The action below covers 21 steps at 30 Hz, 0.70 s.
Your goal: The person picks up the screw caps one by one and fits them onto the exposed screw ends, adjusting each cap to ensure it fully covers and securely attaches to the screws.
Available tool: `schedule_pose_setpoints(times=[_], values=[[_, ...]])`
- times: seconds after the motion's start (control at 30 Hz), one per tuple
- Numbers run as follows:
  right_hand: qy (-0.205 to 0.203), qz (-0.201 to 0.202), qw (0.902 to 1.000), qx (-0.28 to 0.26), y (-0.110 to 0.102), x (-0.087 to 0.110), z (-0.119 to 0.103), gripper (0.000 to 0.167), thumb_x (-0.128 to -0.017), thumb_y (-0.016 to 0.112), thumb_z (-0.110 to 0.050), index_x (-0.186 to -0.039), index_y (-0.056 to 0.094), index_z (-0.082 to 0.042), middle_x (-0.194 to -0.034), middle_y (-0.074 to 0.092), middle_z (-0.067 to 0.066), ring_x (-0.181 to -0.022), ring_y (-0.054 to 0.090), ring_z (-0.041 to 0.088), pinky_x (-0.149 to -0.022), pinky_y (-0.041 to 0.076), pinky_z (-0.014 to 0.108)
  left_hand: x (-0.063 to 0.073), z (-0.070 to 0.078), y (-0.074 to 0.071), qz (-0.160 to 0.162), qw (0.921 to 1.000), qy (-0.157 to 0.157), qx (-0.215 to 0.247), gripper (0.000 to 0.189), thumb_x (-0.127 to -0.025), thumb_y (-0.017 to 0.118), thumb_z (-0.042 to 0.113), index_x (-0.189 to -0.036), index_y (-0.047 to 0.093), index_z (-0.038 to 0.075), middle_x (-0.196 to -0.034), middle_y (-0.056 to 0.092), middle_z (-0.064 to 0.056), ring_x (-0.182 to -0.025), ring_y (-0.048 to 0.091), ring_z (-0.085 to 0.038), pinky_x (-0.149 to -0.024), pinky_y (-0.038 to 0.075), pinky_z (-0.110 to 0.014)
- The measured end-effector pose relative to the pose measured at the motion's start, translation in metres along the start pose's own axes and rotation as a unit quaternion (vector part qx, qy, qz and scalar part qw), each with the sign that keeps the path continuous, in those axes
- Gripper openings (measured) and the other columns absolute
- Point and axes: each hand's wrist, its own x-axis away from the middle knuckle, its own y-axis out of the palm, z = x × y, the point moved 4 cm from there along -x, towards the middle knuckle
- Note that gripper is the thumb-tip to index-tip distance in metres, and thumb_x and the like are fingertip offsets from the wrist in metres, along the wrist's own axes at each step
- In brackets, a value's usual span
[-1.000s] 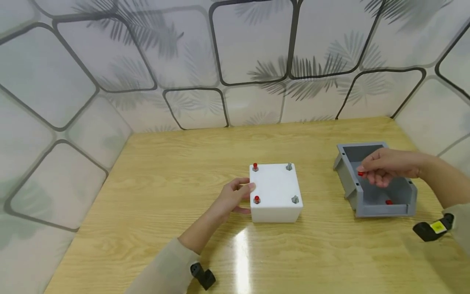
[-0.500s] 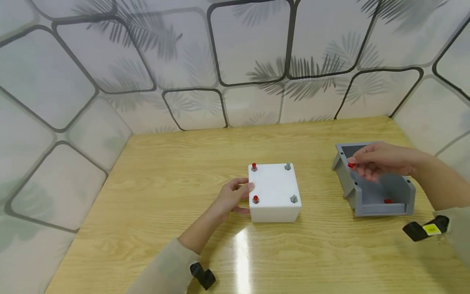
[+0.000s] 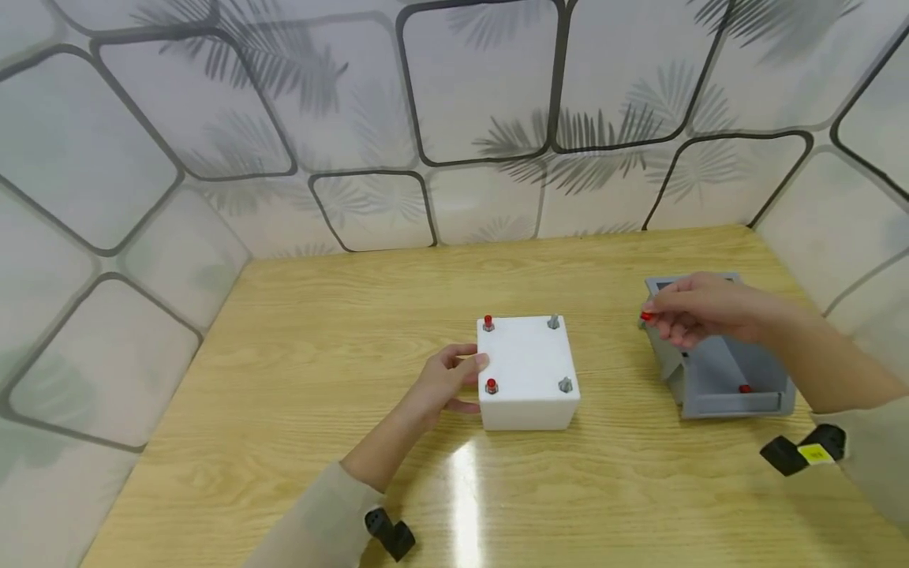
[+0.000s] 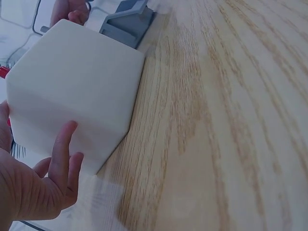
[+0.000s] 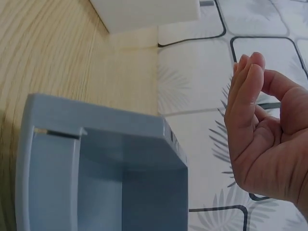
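A white box point(image 3: 529, 359) stands on the wooden table. Red-tipped posts point(image 3: 491, 386) rise at its two left corners, bare grey metal posts point(image 3: 565, 385) at its two right ones. My left hand point(image 3: 442, 386) holds the box's left side, thumb over the top edge; in the left wrist view its fingers point(image 4: 61, 149) lie against the wall. Above the left side of a grey bin point(image 3: 738, 405), my right hand point(image 3: 703, 308) pinches a small red cap point(image 3: 646, 316) between thumb and fingertips. The right wrist view hides the cap behind the fingers.
Another small red piece point(image 3: 745, 389) lies in the bin near its front lip. The bin stands to the right of the box, with bare wooden table point(image 3: 611, 457) between and in front. A patterned backdrop point(image 3: 490, 197) closes off the back and sides.
My right hand has moved left, from over the middle of the bin to its left side, carrying the red cap. My left hand keeps its hold on the box.
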Motion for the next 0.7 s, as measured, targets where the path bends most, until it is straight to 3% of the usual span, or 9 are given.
schedule_pose_setpoints(times=[0.7], values=[[-0.017, 0.033, 0.9981, -0.049, 0.022, -0.015, -0.027, 0.028, -0.097, 0.053, -0.030, -0.084, 0.065, -0.008, -0.070, 0.064, -0.001, -0.059, 0.060, 0.007, -0.059, 0.057, 0.024, 0.000, 0.001, -0.001, -0.008, 0.9999, 0.000, 0.006, 0.055, -0.091, 0.062, 0.033, -0.136, 0.044, 0.006, -0.114, 0.051, -0.015, -0.103, 0.059, -0.029, -0.067, 0.060, -0.041]])
